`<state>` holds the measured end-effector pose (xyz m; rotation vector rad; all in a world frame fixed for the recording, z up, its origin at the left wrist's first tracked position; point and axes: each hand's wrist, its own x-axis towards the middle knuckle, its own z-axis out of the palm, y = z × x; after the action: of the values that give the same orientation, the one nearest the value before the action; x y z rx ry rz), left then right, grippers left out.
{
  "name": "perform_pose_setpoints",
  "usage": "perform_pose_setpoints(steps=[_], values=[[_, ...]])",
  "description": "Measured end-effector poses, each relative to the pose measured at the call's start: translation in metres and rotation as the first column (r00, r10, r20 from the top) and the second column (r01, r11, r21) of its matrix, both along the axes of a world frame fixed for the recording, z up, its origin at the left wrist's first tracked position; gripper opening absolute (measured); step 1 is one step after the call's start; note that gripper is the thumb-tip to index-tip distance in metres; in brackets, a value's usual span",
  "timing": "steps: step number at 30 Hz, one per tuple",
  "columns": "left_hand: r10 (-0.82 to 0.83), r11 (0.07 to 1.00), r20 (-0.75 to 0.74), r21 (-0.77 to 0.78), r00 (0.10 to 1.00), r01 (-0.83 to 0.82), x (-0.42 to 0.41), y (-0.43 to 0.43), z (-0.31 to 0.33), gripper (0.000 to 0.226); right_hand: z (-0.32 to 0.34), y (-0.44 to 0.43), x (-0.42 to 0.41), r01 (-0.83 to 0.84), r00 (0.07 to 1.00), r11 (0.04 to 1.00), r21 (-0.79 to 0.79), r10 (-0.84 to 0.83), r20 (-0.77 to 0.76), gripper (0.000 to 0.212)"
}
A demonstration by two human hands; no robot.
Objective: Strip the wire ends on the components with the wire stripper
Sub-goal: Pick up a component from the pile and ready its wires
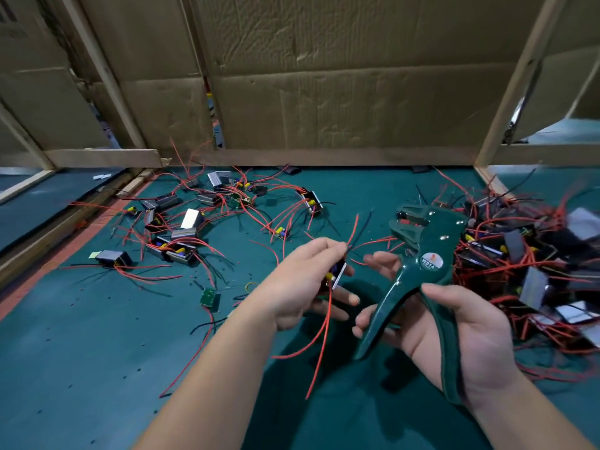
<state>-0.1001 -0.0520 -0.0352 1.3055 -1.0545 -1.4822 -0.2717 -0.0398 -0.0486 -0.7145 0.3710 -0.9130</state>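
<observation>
Left hand (305, 280): fingers and thumb curl round one component (337, 275), a small metal-cased box, held above the green mat (97, 352). Its wires (355, 227): a red and a black one fan up and to the right from the fingertips. Several longer red ones hang below the hand toward the mat.

Right hand (464, 339): grips the green wire stripper (422, 254). The rear handle lies along the palm under the thumb and the fingers wrap the front handle. The handles stand spread apart. The tool head points up and away. The upright wire tips stand just left of the head, not touching it. The jaws' position cannot be read from this angle.

Surroundings:
- A dense pile (535, 271) of components with tangled red and black leads sits right of the tool, close behind the right hand.
- Loose components (185, 228) are scattered across the far left of the mat, leads sprawling.
- A small green circuit board (209, 297) lies flat left of the left forearm.
- A cardboard wall (324, 76) on a wooden frame closes the back edge.
</observation>
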Motion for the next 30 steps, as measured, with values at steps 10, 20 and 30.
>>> perform_pose_setpoints(steps=[10,20,30], values=[[0.072,0.964,0.254,-0.266,0.965,-0.002,-0.002,0.011,-0.018,0.017,0.005,0.005,0.002,0.033,0.999,0.995,-0.098,-0.036,-0.030,0.094],[0.061,0.975,0.128,-0.219,0.990,-0.032,0.006,0.014,-0.016,0.015,0.003,0.007,0.003,0.030,0.998,0.997,-0.075,-0.033,-0.048,0.090],[0.384,0.894,-0.072,-0.218,0.920,-0.391,0.027,0.007,-0.010,0.016,0.007,-0.002,-0.011,-0.037,0.988,0.999,0.009,0.038,-0.151,0.087]])
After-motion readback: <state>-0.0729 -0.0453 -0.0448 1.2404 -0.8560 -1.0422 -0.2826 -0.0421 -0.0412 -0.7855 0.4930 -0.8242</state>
